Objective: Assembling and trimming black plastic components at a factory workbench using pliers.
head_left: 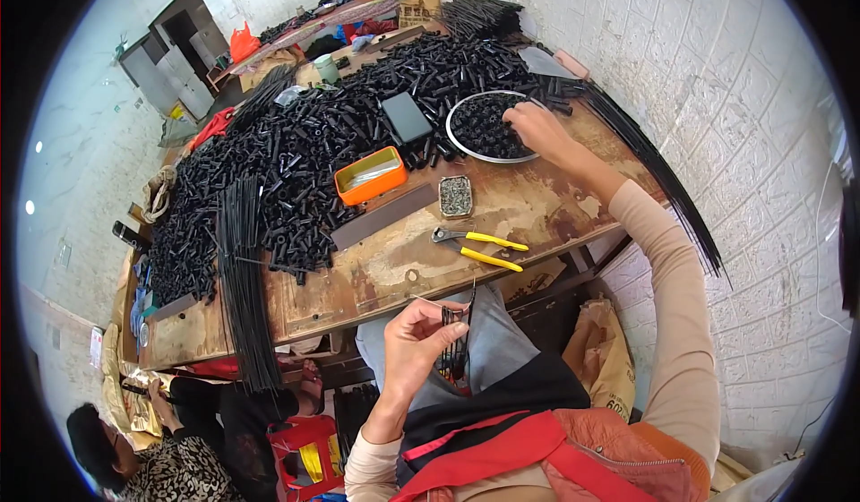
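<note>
My left hand [415,350] is closed around a dark bundle of thin black rods [455,357], held upright over my lap below the table's front edge. A thin light wire or rod sticks out past its fingers. On the right, my right hand [536,130] reaches into a round tray with a pale rim [491,159]. Its fingers are pinched together among small black plastic pieces [488,126] in the tray; whatever lies between the fingertips is hidden. Nearest to my left hand on the tabletop are end-cutting pliers with yellow handles [493,240], lying with their jaws to the left.
Black plastic tubes [305,153] are heaped across the wooden table [385,278]. An orange box [376,187], a small tin of metal bits [455,196] and a dark rectangular case [407,117] stand nearby. Long black rods [240,278] overhang the front edge. Another person [170,444] sits at lower left.
</note>
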A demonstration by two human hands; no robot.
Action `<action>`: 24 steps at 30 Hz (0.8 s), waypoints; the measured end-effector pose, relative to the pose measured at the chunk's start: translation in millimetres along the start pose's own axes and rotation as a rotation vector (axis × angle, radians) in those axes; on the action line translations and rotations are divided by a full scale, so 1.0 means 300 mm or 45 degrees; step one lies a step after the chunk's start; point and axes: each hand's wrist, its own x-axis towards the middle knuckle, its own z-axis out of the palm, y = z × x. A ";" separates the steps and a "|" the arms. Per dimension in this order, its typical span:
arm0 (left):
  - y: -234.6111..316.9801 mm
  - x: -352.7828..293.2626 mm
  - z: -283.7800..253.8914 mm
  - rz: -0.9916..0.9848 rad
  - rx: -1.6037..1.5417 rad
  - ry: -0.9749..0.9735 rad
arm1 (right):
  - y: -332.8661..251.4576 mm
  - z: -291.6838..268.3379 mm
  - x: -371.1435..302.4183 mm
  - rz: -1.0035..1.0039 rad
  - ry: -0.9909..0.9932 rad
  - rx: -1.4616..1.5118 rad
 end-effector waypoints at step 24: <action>0.051 -0.059 -0.017 -0.021 -0.134 -0.049 | -0.750 -0.501 -0.035 0.292 -0.894 1.802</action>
